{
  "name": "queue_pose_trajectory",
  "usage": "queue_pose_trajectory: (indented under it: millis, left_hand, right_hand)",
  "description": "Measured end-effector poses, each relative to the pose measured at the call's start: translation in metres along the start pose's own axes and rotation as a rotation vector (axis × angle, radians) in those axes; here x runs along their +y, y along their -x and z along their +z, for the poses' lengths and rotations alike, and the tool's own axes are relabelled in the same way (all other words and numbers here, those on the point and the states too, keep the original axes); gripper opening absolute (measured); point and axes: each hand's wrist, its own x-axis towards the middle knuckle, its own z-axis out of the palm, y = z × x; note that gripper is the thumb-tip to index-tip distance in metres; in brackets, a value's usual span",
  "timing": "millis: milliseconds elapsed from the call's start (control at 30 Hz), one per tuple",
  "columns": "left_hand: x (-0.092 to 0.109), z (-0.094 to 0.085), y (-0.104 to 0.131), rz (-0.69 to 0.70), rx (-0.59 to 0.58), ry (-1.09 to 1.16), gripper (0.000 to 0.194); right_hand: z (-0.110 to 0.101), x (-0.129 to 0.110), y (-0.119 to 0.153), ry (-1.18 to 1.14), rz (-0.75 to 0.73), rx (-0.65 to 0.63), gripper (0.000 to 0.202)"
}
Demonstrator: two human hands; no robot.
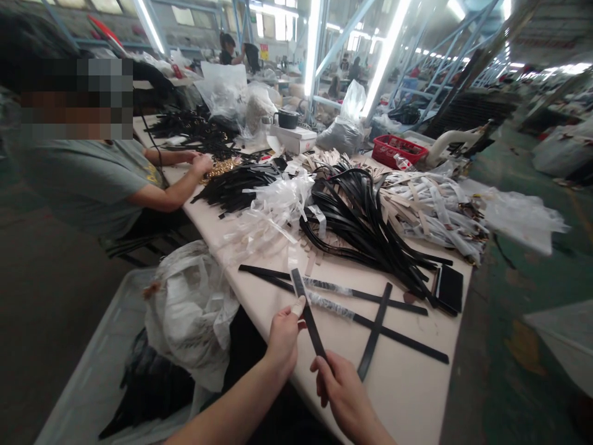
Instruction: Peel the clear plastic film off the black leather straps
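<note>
A flat black strap (311,322) is held between both hands over the near edge of the table. My left hand (285,337) pinches it towards its far end, where a piece of clear plastic film (293,262) sticks out. Lower down, my right hand (340,386) has its fingers closed round the near part of the strap. Just beyond lie two long black straps (398,337), partly wrapped in clear film (331,304). Another black strap (377,327) lies across them, right of my hands.
A bundle of long black straps (356,216) and a black phone-like object (449,289) lie farther back. Crumpled clear film (287,198) is heaped beside them. A red basket (398,151) stands behind. At left sits a co-worker (88,179); below, a white sack (189,309) rests in a bin (88,371).
</note>
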Motion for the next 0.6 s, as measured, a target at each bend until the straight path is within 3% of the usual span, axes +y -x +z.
queue_pose_trajectory:
  millis: [100, 200, 400, 500, 600]
  left_hand:
    - [-0.011, -0.002, 0.016, -0.101, -0.122, -0.097, 0.045]
    - [-0.025, -0.005, 0.028, -0.22, -0.241, -0.144, 0.047]
    - [-0.007, 0.01, -0.006, -0.381, -0.331, 0.057, 0.044]
    - [-0.002, 0.021, -0.02, -0.269, -0.306, 0.085, 0.038]
    - [-0.007, 0.024, -0.019, -0.119, -0.218, 0.142, 0.035]
  right_hand:
    - [0.001, -0.002, 0.0, -0.024, -0.023, 0.076, 0.051]
    - [-0.002, -0.004, -0.005, -0.081, -0.063, 0.062, 0.051]
    - [-0.005, 0.0, -0.01, -0.121, -0.022, -0.017, 0.05]
    - [-0.011, -0.004, -0.008, -0.079, -0.054, 0.003, 0.045]
    - [-0.017, -0.008, -0.005, 0.019, -0.099, 0.006, 0.041]
